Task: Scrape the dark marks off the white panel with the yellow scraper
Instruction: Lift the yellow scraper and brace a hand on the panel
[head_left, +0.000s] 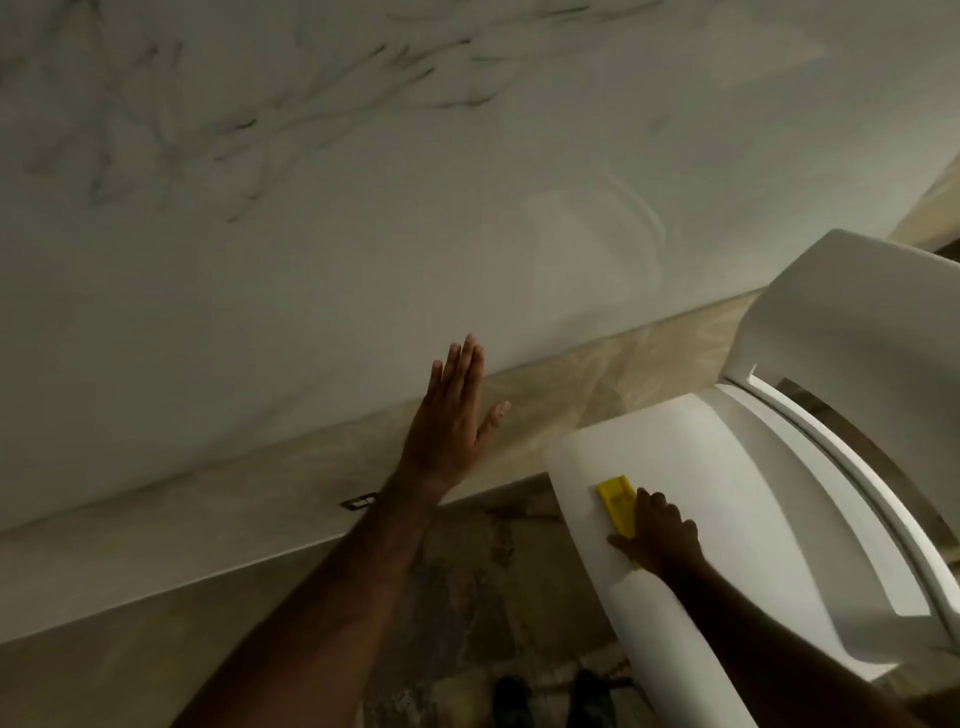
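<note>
A large white panel (363, 249) fills the upper left of the head view, with smeared dark marks (291, 114) across its top part. My left hand (452, 415) lies flat against the panel's lower edge, fingers straight and together. The yellow scraper (618, 499) rests on the seat of a white plastic chair (727, 467) at the lower right. My right hand (657, 535) covers the scraper's near end, fingers curled over it; I cannot tell how firm the grip is.
A beige marbled strip (649, 358) runs below the panel. A small dark rectangular object (358, 501) lies on a pale ledge by my left wrist. Mottled dark floor (493, 597) and my shoes (511, 696) show at the bottom.
</note>
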